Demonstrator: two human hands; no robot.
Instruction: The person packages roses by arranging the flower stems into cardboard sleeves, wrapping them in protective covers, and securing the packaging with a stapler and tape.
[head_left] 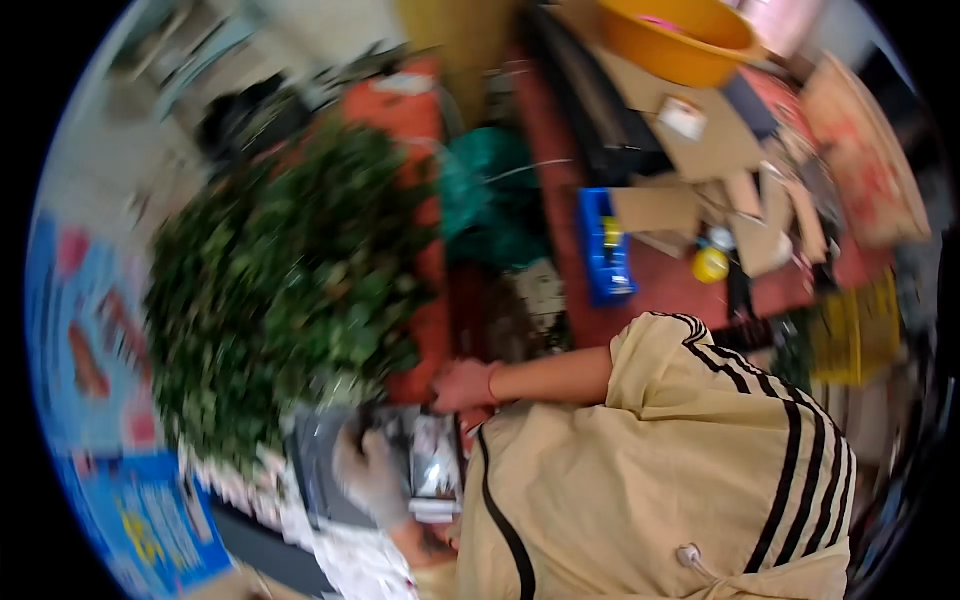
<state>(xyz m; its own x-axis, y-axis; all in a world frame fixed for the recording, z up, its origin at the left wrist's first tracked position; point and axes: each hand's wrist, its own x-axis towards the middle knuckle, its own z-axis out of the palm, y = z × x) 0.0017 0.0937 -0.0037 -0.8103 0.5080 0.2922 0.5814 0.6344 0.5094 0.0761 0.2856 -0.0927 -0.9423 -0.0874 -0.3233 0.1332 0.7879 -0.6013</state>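
A whitish glove covers my left hand point(370, 472), which is over a dark grey, plastic-like surface point(325, 470) at the lower left; motion blur smears its fingers. Higher up, my right hand point(462, 386), pinkish with a band at the wrist, is at the edge of the red table point(430, 340). Its fingers are blurred, and anything in them cannot be made out. Between and below the hands sits a shiny dark item with a pale edge point(436, 455). A large heap of leafy green stems point(290, 270) lies beside both hands.
Another red table point(660, 275) holds a blue box point(605, 250), cardboard point(710, 130), a yellow-capped container point(711, 262) and an orange basin point(685, 40). A green bag point(490, 195) sits between the tables. White material point(365, 565) lies at the bottom; a yellow crate point(857, 335) stands at right.
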